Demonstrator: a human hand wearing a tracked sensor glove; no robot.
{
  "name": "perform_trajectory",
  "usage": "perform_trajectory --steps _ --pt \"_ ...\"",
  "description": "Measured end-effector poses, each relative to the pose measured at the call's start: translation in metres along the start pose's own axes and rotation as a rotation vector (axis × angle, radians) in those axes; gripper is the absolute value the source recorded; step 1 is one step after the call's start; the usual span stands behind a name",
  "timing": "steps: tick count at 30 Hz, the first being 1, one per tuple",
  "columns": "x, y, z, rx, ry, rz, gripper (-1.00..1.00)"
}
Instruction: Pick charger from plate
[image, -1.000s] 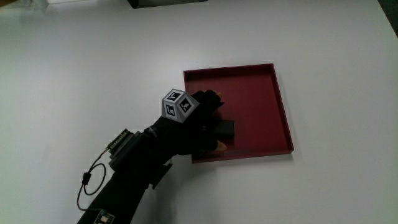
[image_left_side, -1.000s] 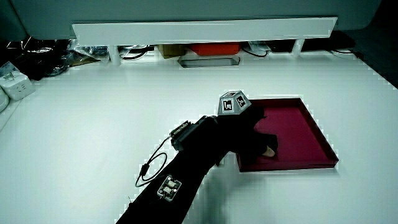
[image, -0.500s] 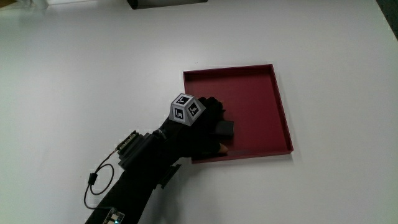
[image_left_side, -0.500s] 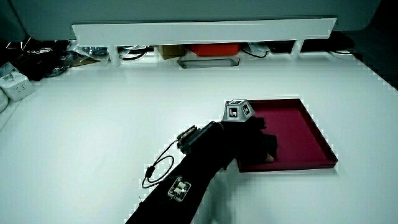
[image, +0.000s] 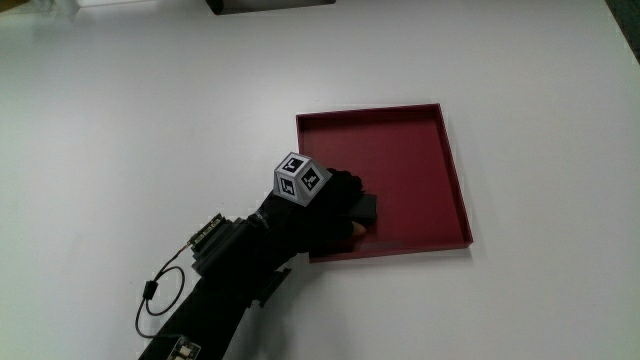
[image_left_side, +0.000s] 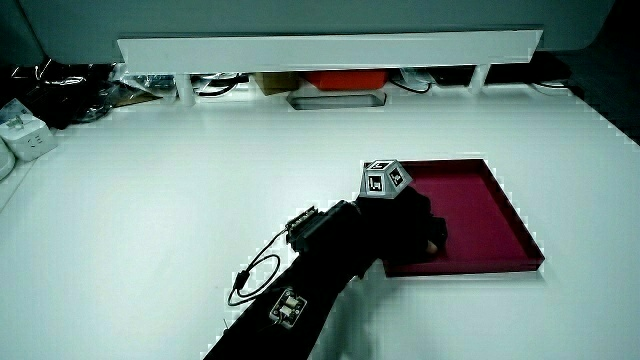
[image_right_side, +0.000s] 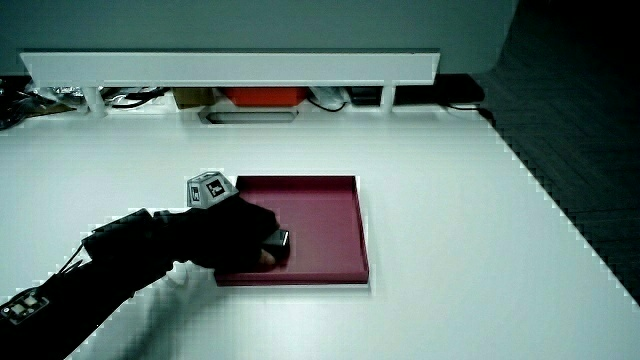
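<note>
A dark red square plate (image: 410, 160) lies on the white table; both side views show it too (image_left_side: 480, 215) (image_right_side: 325, 220). A small black charger (image: 367, 208) rests on the plate near the corner closest to the person, and a side view shows its end (image_right_side: 280, 241). The gloved hand (image: 330, 205) reaches over that corner with its fingers curled around the charger, covering most of it. Both side views show the hand (image_left_side: 405, 215) (image_right_side: 235, 235) low on the plate. The patterned cube (image: 299, 178) sits on its back.
A low white partition (image_left_side: 330, 48) runs along the table's edge farthest from the person, with a red box (image_left_side: 345, 78) and cables under it. A white power adapter (image_left_side: 27, 145) lies near that edge. A dark object (image: 270, 5) sits at the same edge.
The hand has slid a little farther onto the plate and its fingers have curled in around the charger. The plate has not moved.
</note>
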Motion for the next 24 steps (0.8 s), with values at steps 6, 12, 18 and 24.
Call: perform_trajectory --steps 6,12,18,24 --pt "-0.0009 -0.0008 -0.0002 0.005 -0.011 -0.008 0.95" --pt "-0.0003 -0.0016 -0.0004 0.011 -0.006 -0.019 1.00" --pt "0.0020 -0.0059 0.0015 0.022 0.015 -0.032 1.00" --pt "0.0036 -0.0077 0.0027 0.027 0.015 -0.046 1.00"
